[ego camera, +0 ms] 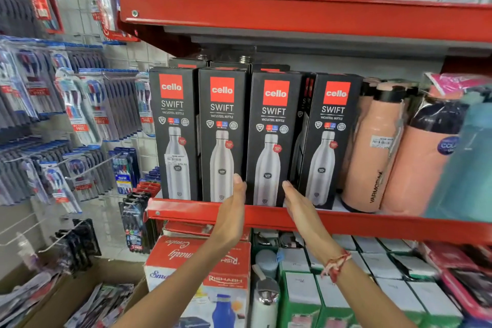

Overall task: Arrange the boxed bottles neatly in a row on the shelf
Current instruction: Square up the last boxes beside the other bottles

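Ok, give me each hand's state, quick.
Left hand: open, flat against third cello box, left side.
Right hand: open, flat against its right side.

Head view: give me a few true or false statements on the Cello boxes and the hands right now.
1. Four Cello Swift boxes stand upright in the front row. True: first box, second box, third box, fourth box.
2. Both hands flank the third box. True: the left hand and the right hand are flat and open at its lower sides.
3. The fourth box sits flush against the third. False: a gap shows between them, with another box behind.
4. Blue bottles stand right of the boxes. False: the nearest are peach bottles.
5. The shelf edge is green. False: it is red.
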### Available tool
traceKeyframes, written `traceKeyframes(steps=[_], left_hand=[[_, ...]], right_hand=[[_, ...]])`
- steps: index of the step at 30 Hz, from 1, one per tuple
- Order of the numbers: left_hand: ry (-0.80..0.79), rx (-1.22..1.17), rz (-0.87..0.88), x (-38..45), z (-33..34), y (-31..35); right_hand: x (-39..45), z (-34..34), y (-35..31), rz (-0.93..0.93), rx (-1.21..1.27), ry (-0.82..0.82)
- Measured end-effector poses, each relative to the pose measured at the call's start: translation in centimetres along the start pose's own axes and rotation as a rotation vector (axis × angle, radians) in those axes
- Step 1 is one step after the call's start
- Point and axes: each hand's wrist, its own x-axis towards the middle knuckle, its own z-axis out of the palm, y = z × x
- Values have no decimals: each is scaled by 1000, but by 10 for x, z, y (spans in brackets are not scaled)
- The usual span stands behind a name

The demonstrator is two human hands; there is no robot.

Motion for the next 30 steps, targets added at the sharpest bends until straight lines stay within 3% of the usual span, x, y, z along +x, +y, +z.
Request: traceKeyframes(steps=[4,7,9,11,14,18,22,30], left_hand=[[-17,77,23,-5,-1,6],[188,208,160,-8,10,12],[322,211,323,-12,21,14],[257,130,382,-10,37,14],[17,51,273,-3,65,13],[-91,56,126,12,101,15],[-36,44,31,26,118,18],[-11,126,63,30,120,18]], right_hand=[[-2,-2,-2,-5,-43,-7],[-4,-9,-2,-29,-37,-6],[-7,-16,0,-103,-26,90],[-10,-29,3,-161,-22,282],[-8,-52,10,-169,-81,450],[2,-74,17,-131,-107,420],[17,-86,17,-107,-170,414],[29,-89,14,-34,-83,280]])
